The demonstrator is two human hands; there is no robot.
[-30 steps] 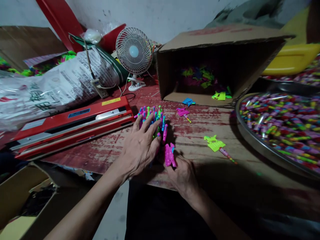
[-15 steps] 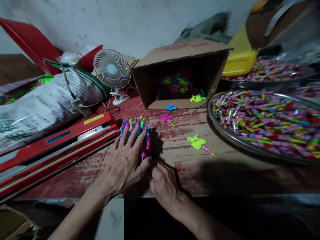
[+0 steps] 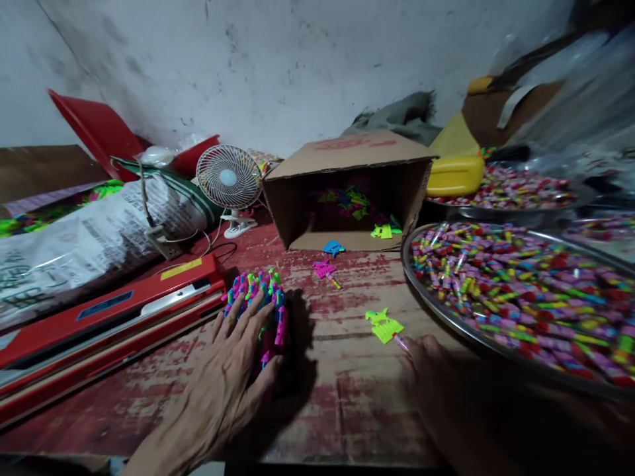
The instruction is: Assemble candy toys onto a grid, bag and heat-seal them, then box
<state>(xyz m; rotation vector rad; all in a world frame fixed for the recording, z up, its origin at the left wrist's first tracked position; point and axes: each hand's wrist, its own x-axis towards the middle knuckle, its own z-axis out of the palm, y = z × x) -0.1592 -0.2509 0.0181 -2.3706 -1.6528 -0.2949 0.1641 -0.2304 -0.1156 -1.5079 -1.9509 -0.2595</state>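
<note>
My left hand [image 3: 223,370] lies with fingers stretched and spread over a tight cluster of pink, blue and green plastic toy pieces [image 3: 270,291] on the table. Its palm hides part of the cluster. My right hand [image 3: 431,373], dim in shadow, has its fingertips closed at the lower end of a candy tube [image 3: 399,342]. That tube joins a yellow-green plastic toy [image 3: 385,326] lying flat on the wood. Farther back lie a pink toy with a short candy tube [image 3: 325,268] and a blue toy piece [image 3: 333,248].
A cardboard box [image 3: 347,155] lies on its side, more toy pieces inside. At right stands a round metal tray [image 3: 421,291] heaped with candy tubes. A red heat sealer [image 3: 114,307], a small fan [image 3: 229,178] and a white sack [image 3: 99,231] occupy the left.
My right hand has moved right, from beside my left hand to the yellow-green toy's candy tube. My left hand stays on the cluster. The camera view has tilted up.
</note>
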